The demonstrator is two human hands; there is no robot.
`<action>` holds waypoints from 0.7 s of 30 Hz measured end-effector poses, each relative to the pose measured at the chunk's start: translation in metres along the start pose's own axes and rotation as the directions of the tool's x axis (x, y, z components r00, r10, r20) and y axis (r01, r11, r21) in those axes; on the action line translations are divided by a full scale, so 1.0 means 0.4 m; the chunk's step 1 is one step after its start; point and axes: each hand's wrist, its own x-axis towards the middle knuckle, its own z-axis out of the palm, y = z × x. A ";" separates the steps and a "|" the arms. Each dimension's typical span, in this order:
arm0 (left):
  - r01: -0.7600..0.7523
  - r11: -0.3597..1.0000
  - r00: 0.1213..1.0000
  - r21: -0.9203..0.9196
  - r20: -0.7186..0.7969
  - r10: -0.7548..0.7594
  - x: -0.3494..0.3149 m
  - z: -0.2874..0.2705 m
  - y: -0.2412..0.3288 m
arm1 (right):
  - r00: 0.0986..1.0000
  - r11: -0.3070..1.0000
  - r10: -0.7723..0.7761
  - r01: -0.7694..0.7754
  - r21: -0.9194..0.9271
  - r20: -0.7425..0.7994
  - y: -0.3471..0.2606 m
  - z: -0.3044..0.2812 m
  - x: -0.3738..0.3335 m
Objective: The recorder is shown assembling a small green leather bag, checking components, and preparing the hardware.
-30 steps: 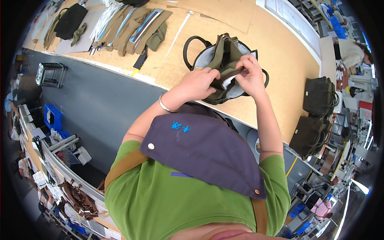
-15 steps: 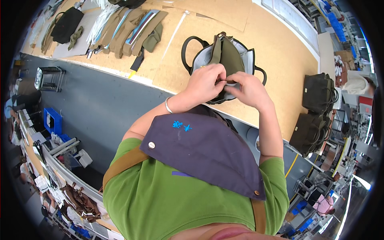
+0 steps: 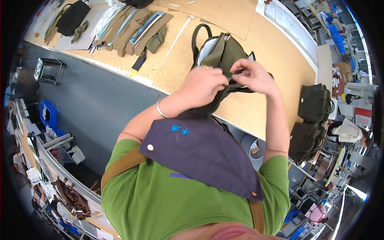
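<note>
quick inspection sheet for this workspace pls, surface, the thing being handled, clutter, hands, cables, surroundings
Surface: tan table, a long pale line across it
Thing handled: olive bag, top open, pale lining showing, at the table's near edge
Clutter: tan strips, white strands and black bag at upper left; two dark bags at right
Hands: left hand closed on the bag's opening; right hand close beside it, grip too blurred to tell
Cables: nothing seen for certain
Surroundings: grey floor, blue bin, people in the background

Matt cloth bag [image 3: 234, 51] and smooth, possibly wooden tabletop [image 3: 280, 60]
</note>
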 end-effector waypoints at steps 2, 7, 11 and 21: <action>0.049 0.998 0.993 -0.044 0.107 -0.044 0.035 -0.070 0.018 | 0.999 1.000 -0.015 0.015 0.007 0.038 -0.062 -0.030 -0.002; 0.130 0.987 0.979 -0.091 0.171 -0.113 0.032 -0.061 -0.004 | 0.996 0.995 0.064 -0.068 -0.074 -0.056 -0.071 -0.022 0.032; 0.248 0.969 0.926 -0.018 0.298 -0.231 0.054 -0.079 0.009 | 0.994 0.995 0.072 -0.077 -0.062 -0.078 -0.049 -0.019 0.040; 0.166 0.985 0.951 0.056 0.254 -0.175 0.051 -0.053 -0.009 | 0.983 0.981 0.168 -0.160 -0.107 0.076 -0.036 -0.051 0.041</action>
